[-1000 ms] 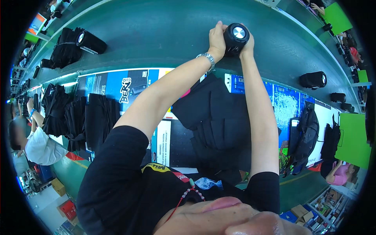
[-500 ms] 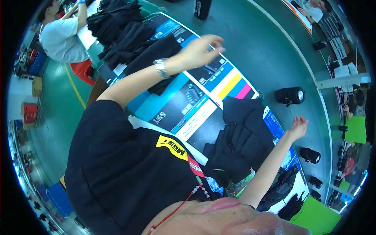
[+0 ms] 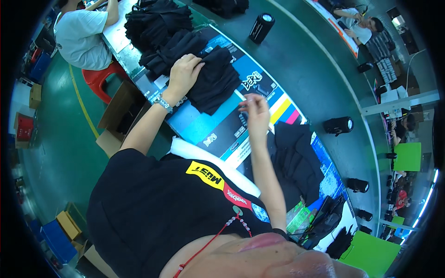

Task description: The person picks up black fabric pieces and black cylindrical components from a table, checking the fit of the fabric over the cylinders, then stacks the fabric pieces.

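Note:
My left hand (image 3: 184, 76), with a metal watch on its wrist, grips the near-left edge of a folded black cloth piece (image 3: 215, 81). This piece lies at the left of the printed table cover (image 3: 194, 125), against a heap of similar black cloth (image 3: 160, 28). My right hand (image 3: 256, 111) hovers over the middle of the cover, fingers loosely bent and apart, holding nothing that I can see. To its right rests a second pile of black cloth pieces (image 3: 296, 162), overlapping one another.
Black cylindrical speakers (image 3: 262, 28) stand beyond the table's far edge, another (image 3: 338, 125) farther right. At left, a person in a white shirt (image 3: 83, 37) sits on a red stool (image 3: 99, 81), near an open cardboard box (image 3: 123, 111). Black bags (image 3: 327, 215) lie at the right end.
My left hand has moved left from above the table's middle onto the black cloth and closed on its edge. My right hand has swung left from beyond the right-hand pile.

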`<state>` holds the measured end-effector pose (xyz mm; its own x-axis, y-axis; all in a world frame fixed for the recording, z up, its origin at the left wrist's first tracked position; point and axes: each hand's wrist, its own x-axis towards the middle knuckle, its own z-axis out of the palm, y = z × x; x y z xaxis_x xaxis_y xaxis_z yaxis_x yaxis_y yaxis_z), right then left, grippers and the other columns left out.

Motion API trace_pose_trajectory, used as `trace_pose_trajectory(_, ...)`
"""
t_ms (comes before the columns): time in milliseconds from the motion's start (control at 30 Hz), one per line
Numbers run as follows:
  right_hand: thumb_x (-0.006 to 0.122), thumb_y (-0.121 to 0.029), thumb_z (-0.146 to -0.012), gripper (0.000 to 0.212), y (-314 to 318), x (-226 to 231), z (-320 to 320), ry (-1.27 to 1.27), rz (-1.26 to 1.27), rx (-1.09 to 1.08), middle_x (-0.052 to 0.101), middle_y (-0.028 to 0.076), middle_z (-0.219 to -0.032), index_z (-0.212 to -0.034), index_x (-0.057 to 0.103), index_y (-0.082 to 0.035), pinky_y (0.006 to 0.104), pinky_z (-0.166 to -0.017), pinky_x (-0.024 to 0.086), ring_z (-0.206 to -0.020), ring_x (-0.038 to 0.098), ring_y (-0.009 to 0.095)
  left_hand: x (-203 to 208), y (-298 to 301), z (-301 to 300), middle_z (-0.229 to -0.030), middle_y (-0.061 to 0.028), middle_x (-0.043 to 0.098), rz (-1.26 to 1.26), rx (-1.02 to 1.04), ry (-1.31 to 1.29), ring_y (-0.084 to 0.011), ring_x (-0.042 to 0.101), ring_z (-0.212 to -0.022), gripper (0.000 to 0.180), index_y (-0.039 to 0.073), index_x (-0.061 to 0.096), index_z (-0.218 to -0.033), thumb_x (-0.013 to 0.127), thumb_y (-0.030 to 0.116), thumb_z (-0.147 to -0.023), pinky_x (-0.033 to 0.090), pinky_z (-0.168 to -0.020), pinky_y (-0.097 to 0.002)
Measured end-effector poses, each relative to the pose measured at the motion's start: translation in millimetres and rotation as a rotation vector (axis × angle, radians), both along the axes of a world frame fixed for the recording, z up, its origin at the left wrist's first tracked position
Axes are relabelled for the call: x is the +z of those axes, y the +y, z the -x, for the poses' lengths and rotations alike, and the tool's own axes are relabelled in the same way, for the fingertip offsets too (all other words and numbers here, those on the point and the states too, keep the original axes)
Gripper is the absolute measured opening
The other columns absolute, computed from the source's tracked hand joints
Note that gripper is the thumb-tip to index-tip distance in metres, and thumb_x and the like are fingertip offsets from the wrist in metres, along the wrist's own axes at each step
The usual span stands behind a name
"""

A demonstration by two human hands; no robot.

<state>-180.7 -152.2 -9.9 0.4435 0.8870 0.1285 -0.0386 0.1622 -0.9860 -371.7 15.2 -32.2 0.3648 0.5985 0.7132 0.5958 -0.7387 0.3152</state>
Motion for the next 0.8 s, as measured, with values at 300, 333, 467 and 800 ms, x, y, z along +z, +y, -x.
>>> trace_pose_trajectory(300,0.058,-0.013,-0.093,0.02,10.2,2.1,2.4,0.041,0.013,0.015,0.06,0.011,-0.106,-0.107,0.053,0.001,0.0267,-0.075,0.051,-0.094,0.061,0.017,77.4,-12.0,-7.6,-0.073,0.0018,0.057,0.755,-0.375,-0.662,-0.002,0.049,-0.07,0.018,-0.003,0.064,-0.088,0.061,0.014,-0.092,0.04,-0.06,-0.0193)
trace_pose_trajectory(333,0.058,-0.013,-0.094,0.025,13.6,9.4,2.2,0.09,-0.034,-0.003,0.058,0.012,-0.111,-0.112,0.05,0.002,0.0275,-0.078,0.051,-0.099,0.059,0.018,81.3,-21.7,-20.2,-0.074,0.0052,0.056,1.023,-0.54,-0.798,0.0004,0.048,-0.071,0.018,-0.003,0.064,-0.089,0.06,0.015,-0.093,0.039,-0.06,-0.0173)
trace_pose_trajectory(467,0.064,-0.024,-0.091,0.052,16.0,26.8,-0.1,0.206,0.044,-0.04,0.054,0.013,-0.122,-0.129,0.041,0.002,0.0263,-0.079,0.047,-0.102,0.057,0.016,72.5,-48.0,-57.0,-0.079,0.006,0.058,1.235,-0.653,-0.782,0.0009,0.049,-0.071,0.018,-0.002,0.064,-0.093,0.058,0.014,-0.095,0.039,-0.061,-0.0154)
trace_pose_trajectory(800,0.047,0.004,-0.074,0.04,7.2,40.4,-24.9,0.688,-0.106,-0.105,0.065,0.013,-0.094,-0.113,0.056,0.004,0.0273,-0.077,0.049,-0.083,0.063,0.019,55.8,-25.9,-47.3,-0.082,0.0021,0.063,1.229,-0.53,-0.843,-0.0015,0.056,-0.071,0.02,-0.002,0.064,-0.096,0.055,0.016,-0.096,0.045,-0.062,-0.0167)
